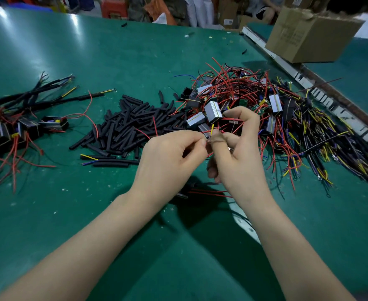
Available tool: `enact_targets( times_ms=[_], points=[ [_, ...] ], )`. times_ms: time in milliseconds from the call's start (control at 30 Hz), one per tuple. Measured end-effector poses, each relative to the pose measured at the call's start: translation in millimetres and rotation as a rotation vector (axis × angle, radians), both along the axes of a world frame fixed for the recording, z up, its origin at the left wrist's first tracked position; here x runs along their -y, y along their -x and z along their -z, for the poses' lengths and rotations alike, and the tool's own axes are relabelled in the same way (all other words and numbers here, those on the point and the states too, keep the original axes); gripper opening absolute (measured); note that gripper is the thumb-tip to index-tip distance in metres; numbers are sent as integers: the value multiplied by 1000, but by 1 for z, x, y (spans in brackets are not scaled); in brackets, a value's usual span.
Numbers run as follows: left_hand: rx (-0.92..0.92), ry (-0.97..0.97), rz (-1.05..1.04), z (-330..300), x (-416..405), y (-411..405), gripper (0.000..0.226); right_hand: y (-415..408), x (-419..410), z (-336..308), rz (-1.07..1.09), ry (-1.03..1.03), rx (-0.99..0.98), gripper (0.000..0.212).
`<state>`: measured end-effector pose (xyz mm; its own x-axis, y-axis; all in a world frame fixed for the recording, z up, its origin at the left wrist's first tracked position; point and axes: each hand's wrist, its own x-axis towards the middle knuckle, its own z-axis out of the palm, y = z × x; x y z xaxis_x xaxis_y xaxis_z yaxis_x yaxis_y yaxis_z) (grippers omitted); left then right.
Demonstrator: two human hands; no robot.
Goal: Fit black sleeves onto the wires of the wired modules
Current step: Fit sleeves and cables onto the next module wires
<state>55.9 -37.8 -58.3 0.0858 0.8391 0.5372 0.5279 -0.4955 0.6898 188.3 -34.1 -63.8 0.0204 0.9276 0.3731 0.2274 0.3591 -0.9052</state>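
Fingers (197, 141) of the left hand (165, 161) are curled, thumb and forefinger pressed together on thin wires at the point where both hands meet. The right hand (237, 153) is curled too, its fingertips closed on the same small bundle, from which a short yellow wire (212, 128) sticks upward; its forefinger arches high over the heap behind. What exactly lies inside the pinch is hidden by the fingers, and no sleeve can be made out there. Red wires (209, 192) trail out beneath the right wrist over the green table (117, 53), beside a dark part that is mostly hidden.

Just behind the hands lies a loose heap of black sleeves (124, 127), short tubes lying in all directions, with a few longer ones and a yellow-and-blue lead at its near edge. To the right of it, touching it, is a tangled pile of wired modules (254, 98): silver-grey and black blocks amid red, yellow and dark wires that spread toward the right edge. Well apart at the far left sits a smaller group of modules (26, 127) whose leads run through long black sleeving. A cardboard box (309, 33) stands at the upper right, beyond a pale strip crossing the table.
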Motion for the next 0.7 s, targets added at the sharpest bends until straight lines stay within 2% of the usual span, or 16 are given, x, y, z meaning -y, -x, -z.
enact_targets(
  times_ms=[100, 267, 433, 533, 700],
  points=[
    [-137, -57, -13, 1, -3, 3, 19, -4, -2, -2, -66, 76, 58, 30],
    [-138, -35, 11, 1, -8, 7, 20, -14, -4, -4, -109, 36, 234, 22],
    [-184, -5, 7, 0, -9, 9, 23, -22, -6, -4, -40, -261, 519, 21],
    [-211, 15, -6, -1, -9, 8, 24, -24, -7, -3, 0, -362, 579, 19],
    [-280, 24, 34, -6, -7, 9, 25, -27, -10, -4, -52, -264, 600, 22]
  ],
)
